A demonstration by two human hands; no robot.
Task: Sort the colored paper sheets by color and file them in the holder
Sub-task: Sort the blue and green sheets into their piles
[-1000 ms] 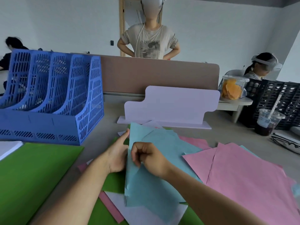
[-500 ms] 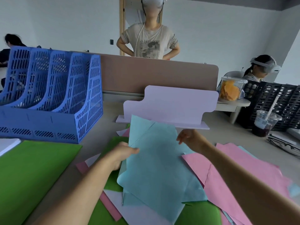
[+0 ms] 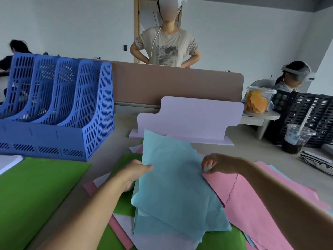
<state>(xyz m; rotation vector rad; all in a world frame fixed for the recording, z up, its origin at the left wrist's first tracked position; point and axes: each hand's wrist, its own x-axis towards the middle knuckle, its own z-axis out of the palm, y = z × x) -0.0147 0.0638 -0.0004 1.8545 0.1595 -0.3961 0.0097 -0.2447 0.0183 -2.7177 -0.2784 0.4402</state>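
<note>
views: one, wide-angle, worn on my head | faces: forward and down across the table [image 3: 252,152] | near: my left hand [image 3: 134,173] and right hand [image 3: 219,162] on the blue sheets [image 3: 176,192], close under the lens | far left: holder [image 3: 59,109] | far: brown partition [image 3: 171,83]

i'm looking into a shared office — my desk [image 3: 252,150] ends at a tan divider panel [image 3: 180,83]. a blue file holder [image 3: 59,109] and a black file rack [image 3: 310,112] stand on the desks, with a seated person [image 3: 292,78] at the neighbouring one.
</note>
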